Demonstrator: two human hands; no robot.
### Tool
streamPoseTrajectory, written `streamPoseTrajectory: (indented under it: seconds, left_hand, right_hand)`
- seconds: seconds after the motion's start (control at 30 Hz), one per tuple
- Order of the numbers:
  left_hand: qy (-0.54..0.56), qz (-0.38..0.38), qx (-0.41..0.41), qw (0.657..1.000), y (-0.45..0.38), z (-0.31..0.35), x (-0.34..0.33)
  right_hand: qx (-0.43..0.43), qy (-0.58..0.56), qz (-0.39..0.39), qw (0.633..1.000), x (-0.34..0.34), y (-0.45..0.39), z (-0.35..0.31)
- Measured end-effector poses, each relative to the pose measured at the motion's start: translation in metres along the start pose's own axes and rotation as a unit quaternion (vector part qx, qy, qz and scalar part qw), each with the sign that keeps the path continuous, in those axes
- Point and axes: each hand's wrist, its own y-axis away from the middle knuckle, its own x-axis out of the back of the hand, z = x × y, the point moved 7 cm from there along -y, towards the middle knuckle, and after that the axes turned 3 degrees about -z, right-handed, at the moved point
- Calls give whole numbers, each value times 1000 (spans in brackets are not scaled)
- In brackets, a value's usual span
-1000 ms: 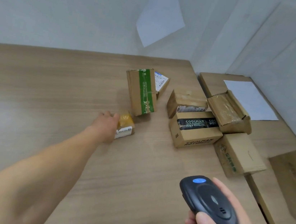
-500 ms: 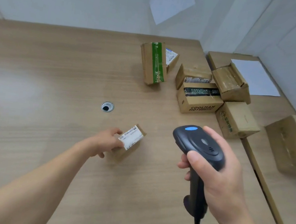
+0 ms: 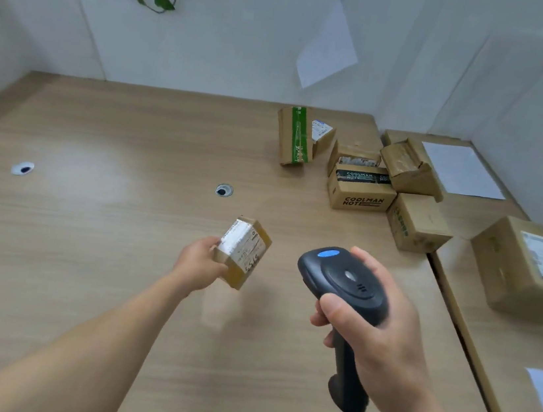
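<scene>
Printed black on near face of brown cardboard box [image 3: 361, 198] at far right: "COOLMAN" over "NOT"; same words on black tape [image 3: 362, 177] across top. White label [image 3: 237, 240] on small brown taped parcel [image 3: 244, 261]: unreadable.

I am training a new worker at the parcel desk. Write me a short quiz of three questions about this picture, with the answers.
1. True or false: the scanner lies on the table.
2. What does the left hand hold? A) a small parcel B) a sheet of paper C) nothing
3. Fill in: the tape on the upright box at the back is ___.

Key: 1 false, the right hand grips it; 2 A; 3 green.
</scene>
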Motion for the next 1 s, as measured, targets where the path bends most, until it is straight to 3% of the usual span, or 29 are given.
streamPoseTrajectory:
  seconds: [0.17, 0.5, 1.0]
  left_hand:
    - [135, -26, -40, 990, 83, 23, 59]
    - [111, 68, -56, 990, 244, 6, 220]
    - [130, 204, -50, 969, 465, -152, 381]
  right_hand:
    - [21, 2, -63, 998, -13, 43, -8]
    - [102, 30, -200, 974, -100, 106, -51]
    - [168, -4, -329, 929, -318, 274, -99]
